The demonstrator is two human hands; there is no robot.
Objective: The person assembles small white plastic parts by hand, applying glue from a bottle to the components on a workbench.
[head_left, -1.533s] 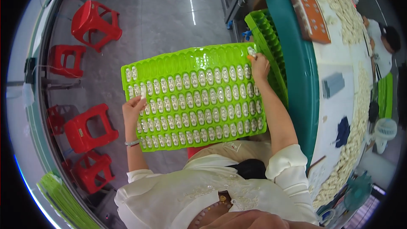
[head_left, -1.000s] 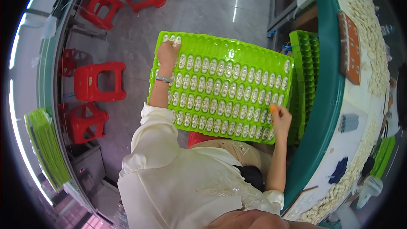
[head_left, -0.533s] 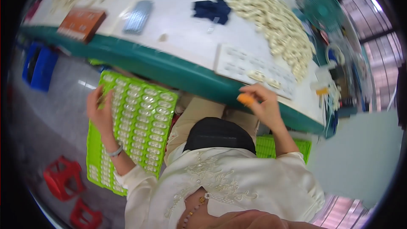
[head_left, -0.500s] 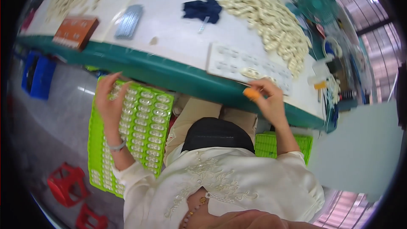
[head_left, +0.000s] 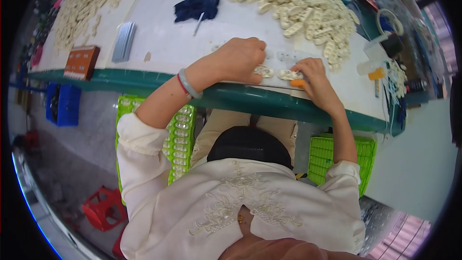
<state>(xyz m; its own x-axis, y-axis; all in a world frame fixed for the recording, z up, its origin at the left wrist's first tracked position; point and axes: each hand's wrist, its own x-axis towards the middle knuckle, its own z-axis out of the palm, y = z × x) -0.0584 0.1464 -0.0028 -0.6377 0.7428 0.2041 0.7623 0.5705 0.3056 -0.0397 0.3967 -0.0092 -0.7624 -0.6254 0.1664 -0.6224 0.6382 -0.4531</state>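
Note:
My left hand (head_left: 236,60) is over the white tray at the table's near edge, its fingers curled and thumb tucked in around the end of a cream oval piece (head_left: 264,71). Just to the right, my right hand (head_left: 316,81) pinches a second cream oval piece (head_left: 288,74); an orange cover (head_left: 298,83) sits on its thumb. Both pieces have small raised or patterned tops, too small to make out. Shallow round recesses of the white tray (head_left: 287,56) show behind the hands; the rest is partly hidden by them.
A large pile of cream pieces (head_left: 293,7) lies beyond, another pile (head_left: 86,9) at far left. Dark blue cloth (head_left: 197,6), a grey-blue ridged block (head_left: 124,42) and a brown block (head_left: 83,62) lie on the table. Below stand green trays (head_left: 180,139) and a red stool (head_left: 103,207).
My left hand has moved from above the green tray up to the white tray and closed around a cream piece. My right hand has shifted slightly up and right, onto another piece.

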